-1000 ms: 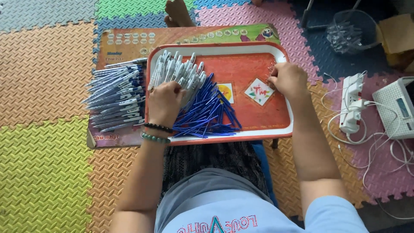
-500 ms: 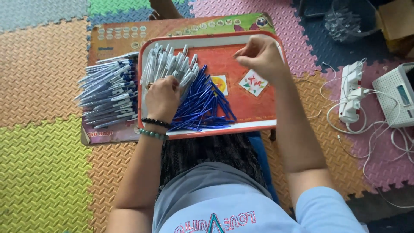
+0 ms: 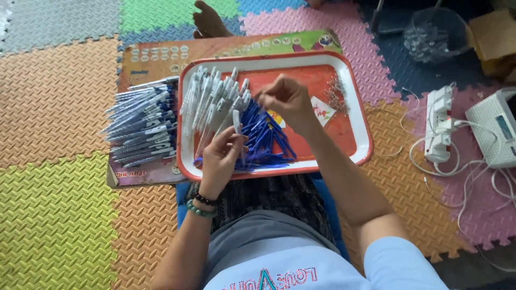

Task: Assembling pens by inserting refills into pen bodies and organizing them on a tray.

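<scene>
Bright foam floor mats (image 3: 59, 102) in orange, yellow, pink and green cover the floor where a person sits with a red tray (image 3: 360, 107) in front of the knees. Held upright in the left hand (image 3: 221, 158) is a pen part (image 3: 237, 122), white at the top; the fingers are closed around it, low over the near edge of the tray. The right hand (image 3: 285, 99) hovers just above and to the right of it, its fingertips pinched together, though whatever they pinch is too small to make out. Under both hands lies a heap of blue pen barrels (image 3: 266, 139), and beside it, toward the tray's left side, a pile of white pen parts (image 3: 207, 99). A small cluster of metal springs (image 3: 337, 94) sits near the tray's far right corner. Left of the tray, on a printed board (image 3: 161, 53), rests a stack of finished pens (image 3: 142, 126). A bead bracelet (image 3: 200, 210) circles the left wrist. Well off to the right are a white power strip (image 3: 438, 123) with cables and a white box (image 3: 497, 134). A bare foot (image 3: 208, 21) shows at the top edge.
</scene>
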